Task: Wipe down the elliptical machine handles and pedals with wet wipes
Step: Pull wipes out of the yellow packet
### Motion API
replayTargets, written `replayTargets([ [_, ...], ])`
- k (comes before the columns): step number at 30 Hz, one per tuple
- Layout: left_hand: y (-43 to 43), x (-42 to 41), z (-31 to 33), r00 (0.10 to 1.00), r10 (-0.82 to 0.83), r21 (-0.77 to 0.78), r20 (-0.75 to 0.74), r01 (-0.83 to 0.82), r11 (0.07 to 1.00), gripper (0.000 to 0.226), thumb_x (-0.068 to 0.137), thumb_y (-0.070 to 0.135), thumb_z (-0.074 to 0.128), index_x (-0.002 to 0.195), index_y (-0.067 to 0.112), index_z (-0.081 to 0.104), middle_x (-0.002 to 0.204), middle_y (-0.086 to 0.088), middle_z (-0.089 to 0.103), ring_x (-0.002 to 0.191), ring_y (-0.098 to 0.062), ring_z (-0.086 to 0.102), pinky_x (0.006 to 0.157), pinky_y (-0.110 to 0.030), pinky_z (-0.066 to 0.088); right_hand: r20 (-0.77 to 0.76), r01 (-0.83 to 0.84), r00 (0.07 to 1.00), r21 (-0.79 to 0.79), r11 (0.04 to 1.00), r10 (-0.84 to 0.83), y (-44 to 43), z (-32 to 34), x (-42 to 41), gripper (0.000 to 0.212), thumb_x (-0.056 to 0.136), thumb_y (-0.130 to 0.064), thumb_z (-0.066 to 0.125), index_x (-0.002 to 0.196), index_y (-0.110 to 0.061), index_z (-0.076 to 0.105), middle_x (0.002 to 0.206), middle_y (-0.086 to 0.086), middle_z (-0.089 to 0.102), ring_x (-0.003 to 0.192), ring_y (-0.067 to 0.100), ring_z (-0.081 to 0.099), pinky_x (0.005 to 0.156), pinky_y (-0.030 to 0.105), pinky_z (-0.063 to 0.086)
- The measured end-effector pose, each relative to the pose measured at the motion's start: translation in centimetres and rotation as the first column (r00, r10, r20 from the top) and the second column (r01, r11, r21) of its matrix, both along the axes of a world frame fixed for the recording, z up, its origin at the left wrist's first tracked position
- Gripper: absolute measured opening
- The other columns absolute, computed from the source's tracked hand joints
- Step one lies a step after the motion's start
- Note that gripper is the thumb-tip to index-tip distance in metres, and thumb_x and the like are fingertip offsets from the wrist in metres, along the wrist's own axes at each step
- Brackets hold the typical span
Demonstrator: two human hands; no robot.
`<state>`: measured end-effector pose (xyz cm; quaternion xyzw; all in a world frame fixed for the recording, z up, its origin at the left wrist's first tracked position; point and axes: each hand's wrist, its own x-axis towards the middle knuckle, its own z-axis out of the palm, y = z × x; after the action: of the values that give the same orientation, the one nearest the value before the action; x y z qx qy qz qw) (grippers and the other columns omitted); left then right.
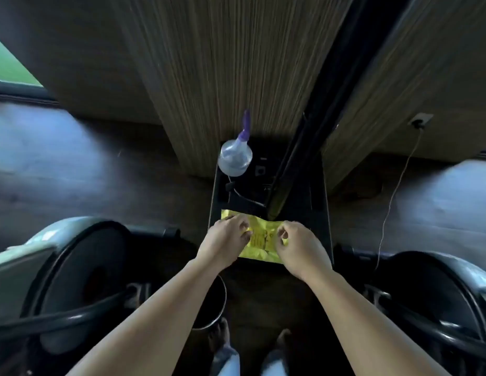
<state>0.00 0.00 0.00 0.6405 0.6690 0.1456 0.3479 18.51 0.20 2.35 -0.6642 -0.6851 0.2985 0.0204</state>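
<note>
2 hands: the left hand (225, 240) and the right hand (298, 248) are both down on the yellow wet wipes pack (263, 240), which lies flat on a black machine base (312, 202) directly under them.
Progress: very early by my judgement. No loose wipe shows in either hand, so the pack seems to be only at the opening step.
Done: none of the wiping, as far as can be seen.
Left to do: pull out 1 wipe, then wipe the handles and the pedals; neither is clearly in view.
Left hand pose: palm down, fingers curled over the pack's left end, gripping and steadying it.
Right hand pose: palm down over the pack's right half, thumb and forefinger curled close together toward its middle, apparently pinching at the flap. The flap itself is too blurred to tell.
Arms: both forearms are bare, reaching forward and down and converging on the pack.
Beyond the hands: a clear spray bottle (234, 157) with a purple nozzle stands on the same base, well apart from the fingers.
Under the left forearm: a round metal-rimmed bin (209, 308).
Outward of the hands: the left wheel housing (82, 280) and the right wheel housing (426, 280), both dark and round.
</note>
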Motion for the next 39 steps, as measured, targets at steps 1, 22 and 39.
replayTargets([
  [1, 0.3, -0.1, -1.4, 1.0, -0.014, -0.026, -0.012, 0.014, 1.0, 0.023, 0.098, 0.034, 0.06, 0.119, 0.024, 0.063, 0.111, 0.007, 0.063, 0.1, -0.018, 0.063, 0.081, -0.032, 0.052, 0.004, -0.002, 1.0, -0.026, 1.0, 0.002, 0.3, -1.5, -0.1, 0.012, 0.097, -0.033, 0.054, 0.106, -0.026, 0.059, 0.109, -0.008, 0.057, 0.094, 0.016, 0.059, 0.084, 0.04, 0.054],
  [22, 0.8, -0.6, -21.0, 0.948, -0.223, -0.23, -0.229, 0.17, 0.958, 0.075, 0.099, 0.045, 0.056, 0.16, 0.025, 0.017, 0.17, 0.001, 0.002, 0.156, -0.022, -0.007, 0.125, -0.045, 0.017, 0.287, -0.221, 0.933, -0.017, 0.975, 0.216, 0.8, -21.4, -0.8, 0.072, 0.096, -0.042, 0.06, 0.154, -0.018, 0.024, 0.159, 0.004, 0.028, 0.143, 0.029, 0.036, 0.115, 0.049, 0.032],
  [39, 1.0, 0.2, -21.0, 0.991, -0.052, -0.193, -0.127, 0.027, 0.981, 0.068, 0.092, 0.028, 0.072, 0.151, 0.021, 0.041, 0.167, -0.001, 0.02, 0.156, -0.026, 0.008, 0.124, -0.043, 0.018, -0.288, 0.496, 0.805, -0.15, 0.855, -0.518, 1.2, -23.0, 2.7, 0.031, 0.1, -0.037, 0.056, 0.092, -0.008, 0.064, 0.088, 0.002, 0.067, 0.083, 0.018, 0.063, 0.064, 0.026, 0.044],
])
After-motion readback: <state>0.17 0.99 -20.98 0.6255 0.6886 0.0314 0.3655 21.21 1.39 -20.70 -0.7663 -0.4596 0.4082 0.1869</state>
